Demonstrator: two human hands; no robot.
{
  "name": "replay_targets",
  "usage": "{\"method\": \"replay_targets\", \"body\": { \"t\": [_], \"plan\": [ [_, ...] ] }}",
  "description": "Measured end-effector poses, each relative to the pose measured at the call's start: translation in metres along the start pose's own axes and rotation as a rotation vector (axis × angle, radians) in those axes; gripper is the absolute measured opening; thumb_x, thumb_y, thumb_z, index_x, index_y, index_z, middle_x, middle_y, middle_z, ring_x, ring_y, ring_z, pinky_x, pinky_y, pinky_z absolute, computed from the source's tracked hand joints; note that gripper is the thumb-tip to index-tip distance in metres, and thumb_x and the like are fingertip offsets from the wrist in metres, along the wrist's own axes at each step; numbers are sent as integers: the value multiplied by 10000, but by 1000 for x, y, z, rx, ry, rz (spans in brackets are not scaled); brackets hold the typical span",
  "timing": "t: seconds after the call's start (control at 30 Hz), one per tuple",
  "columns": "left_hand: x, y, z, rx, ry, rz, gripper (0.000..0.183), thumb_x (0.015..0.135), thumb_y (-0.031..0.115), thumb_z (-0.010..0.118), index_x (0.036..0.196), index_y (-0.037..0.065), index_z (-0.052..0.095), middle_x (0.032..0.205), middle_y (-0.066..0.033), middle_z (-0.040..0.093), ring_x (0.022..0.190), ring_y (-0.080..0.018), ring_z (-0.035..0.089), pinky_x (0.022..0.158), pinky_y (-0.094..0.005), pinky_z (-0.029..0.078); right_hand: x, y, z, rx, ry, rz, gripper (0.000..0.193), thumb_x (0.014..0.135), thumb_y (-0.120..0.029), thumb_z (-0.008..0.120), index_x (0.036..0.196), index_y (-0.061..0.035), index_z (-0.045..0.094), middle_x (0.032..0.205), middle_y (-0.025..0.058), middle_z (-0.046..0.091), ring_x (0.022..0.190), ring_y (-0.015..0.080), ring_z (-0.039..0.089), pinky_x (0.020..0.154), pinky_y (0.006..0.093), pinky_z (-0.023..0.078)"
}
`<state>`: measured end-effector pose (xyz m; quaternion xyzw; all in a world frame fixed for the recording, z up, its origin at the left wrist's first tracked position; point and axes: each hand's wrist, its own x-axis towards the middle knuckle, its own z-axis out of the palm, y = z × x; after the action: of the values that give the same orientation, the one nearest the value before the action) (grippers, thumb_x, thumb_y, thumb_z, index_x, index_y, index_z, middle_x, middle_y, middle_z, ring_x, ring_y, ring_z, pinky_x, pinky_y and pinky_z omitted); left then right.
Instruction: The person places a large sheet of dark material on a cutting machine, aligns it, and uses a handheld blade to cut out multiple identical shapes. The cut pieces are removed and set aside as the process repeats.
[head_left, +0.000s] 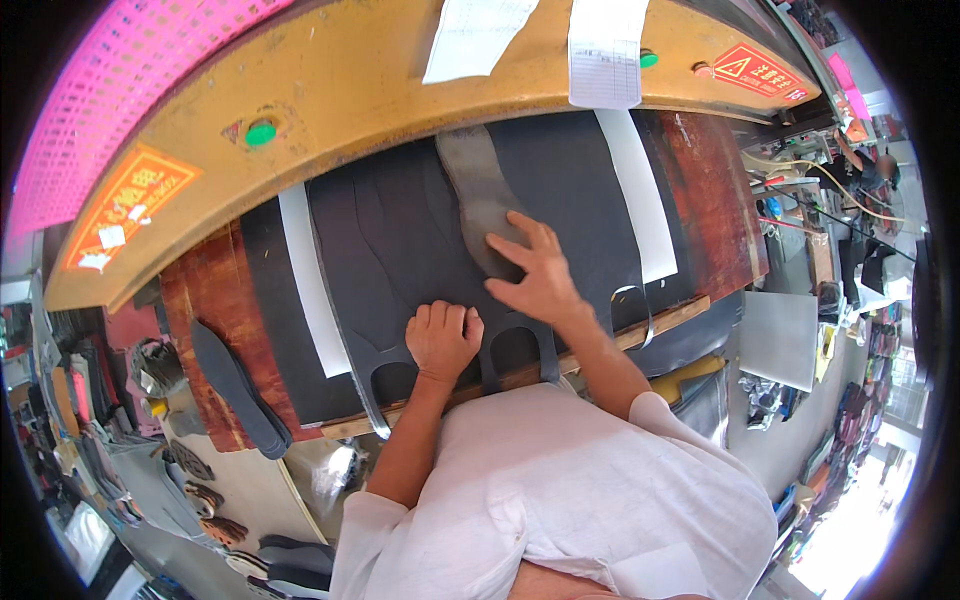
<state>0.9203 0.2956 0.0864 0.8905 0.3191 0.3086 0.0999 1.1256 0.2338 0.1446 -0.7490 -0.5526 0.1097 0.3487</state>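
Observation:
A black sheet (385, 230) lies across the work surface, with sole-shaped outlines on it and rounded cut-outs along its near edge. On its middle rests a long grey sole-shaped piece (475, 175) with a metallic sheen. My right hand (538, 275) is open over the near end of this piece, fingers spread; whether it presses on it I cannot tell. Close to the near edge of the sheet, my left hand (443, 335) is curled closed on the black material. What its fingers hold, if anything, is hidden.
A yellow machine beam (350, 110) with green buttons spans the far side. White strips (310, 280) flank the sheet on a reddish-brown board (222, 300). Stacked dark soles (240, 390) lie at the left edge. A pink perforated basket (130, 90) stands at far left.

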Motion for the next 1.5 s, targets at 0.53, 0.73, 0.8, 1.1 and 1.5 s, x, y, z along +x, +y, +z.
{"method": "replay_targets", "body": {
  "t": [0.53,0.73,0.8,1.1,1.5],
  "plan": [
    [-39,17,-9,14,79,47,226,809,219,777,727,160,575,752,-28,538,698,-248,550,589,-405,408,-70,41,-26,-246,108,21,513,689,-183,882,1194,-116,819,1465,115,632,1372,428,564,1219,604,402],
    [-17,7,-3,15,86,39,221,813,224,773,727,158,580,750,-27,537,694,-248,545,582,-402,409,-46,62,-27,-245,102,-44,507,674,-195,882,1176,-148,830,1464,105,632,1342,452,567,1202,603,411],
    [-7,2,1,28,76,38,220,819,228,767,727,158,580,750,-28,540,694,-249,546,580,-404,409,-36,65,-24,-252,114,-49,513,672,-197,884,1180,-148,829,1457,111,637,1328,448,578,1202,605,411],
    [74,-47,38,82,93,76,214,830,233,751,730,147,582,759,-45,566,714,-277,580,604,-426,455,60,76,-17,-316,41,62,529,767,-271,871,1278,-164,789,1538,127,576,1433,523,463,1212,594,398],
    [152,-51,80,69,48,0,153,898,224,734,836,111,651,941,-69,638,870,-350,623,710,-508,469,139,137,-131,298,745,358,530,1026,-92,679,1526,35,560,1250,166,733,1040,191,696,902,320,572]
  ]
}}
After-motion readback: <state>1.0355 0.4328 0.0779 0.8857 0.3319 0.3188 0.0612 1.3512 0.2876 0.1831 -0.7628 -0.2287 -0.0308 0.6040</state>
